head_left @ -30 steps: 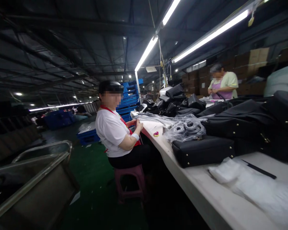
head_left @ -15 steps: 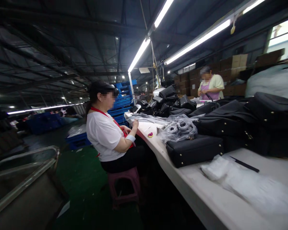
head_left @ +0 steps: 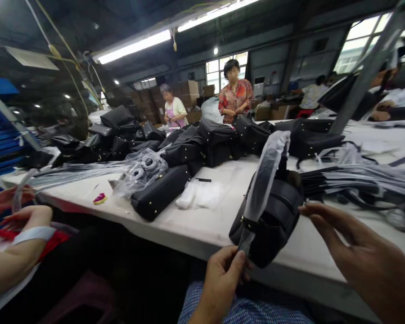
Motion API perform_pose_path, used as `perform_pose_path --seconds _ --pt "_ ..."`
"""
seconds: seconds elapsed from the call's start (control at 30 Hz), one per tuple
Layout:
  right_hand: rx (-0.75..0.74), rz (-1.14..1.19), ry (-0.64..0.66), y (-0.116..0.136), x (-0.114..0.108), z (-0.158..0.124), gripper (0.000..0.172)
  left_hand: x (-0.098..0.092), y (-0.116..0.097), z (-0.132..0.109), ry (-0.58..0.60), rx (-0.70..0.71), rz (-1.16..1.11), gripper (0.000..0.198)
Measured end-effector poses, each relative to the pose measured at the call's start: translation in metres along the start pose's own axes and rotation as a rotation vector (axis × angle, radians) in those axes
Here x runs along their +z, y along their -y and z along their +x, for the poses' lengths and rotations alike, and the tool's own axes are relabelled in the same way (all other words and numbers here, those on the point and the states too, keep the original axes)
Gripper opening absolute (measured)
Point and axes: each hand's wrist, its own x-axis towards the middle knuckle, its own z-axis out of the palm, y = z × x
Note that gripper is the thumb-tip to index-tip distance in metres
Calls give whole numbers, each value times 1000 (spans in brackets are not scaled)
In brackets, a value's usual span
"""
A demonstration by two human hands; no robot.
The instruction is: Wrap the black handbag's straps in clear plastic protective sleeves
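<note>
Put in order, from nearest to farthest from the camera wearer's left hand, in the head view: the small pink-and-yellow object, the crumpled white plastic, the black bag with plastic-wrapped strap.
1. Black bag with plastic-wrapped strap: just ahead of the left hand, which grips the strap.
2. Crumpled white plastic: ahead, slightly left.
3. Small pink-and-yellow object: far left.

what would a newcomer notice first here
Probably the black bag at the near edge of the white table, with a pale translucent strip arching over it. The left hand pinches the strip's lower end; the right hand is at the bag's right side. Next, the heap of black bags behind and the bright tube light overhead.
</note>
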Motion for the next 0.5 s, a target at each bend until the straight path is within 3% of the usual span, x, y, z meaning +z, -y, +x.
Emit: perform_pose_path --seconds 0.1,0.2,0.3,0.37,0.5 --pt "-97 54 27 -13 12 33 37 -5 -6 1 -49 111 108 48" --pt "-167 18 73 -35 24 60 44 -4 -8 7 -156 263 277 64" --pt "-209 -17 247 -48 27 83 49 4 -2 17 -219 358 426 82" --pt "-276 -18 392 -47 25 94 52 10 7 25 -216 337 461 95" --pt "-391 -53 651 -38 20 103 93 13 31 40 -190 278 468 103"
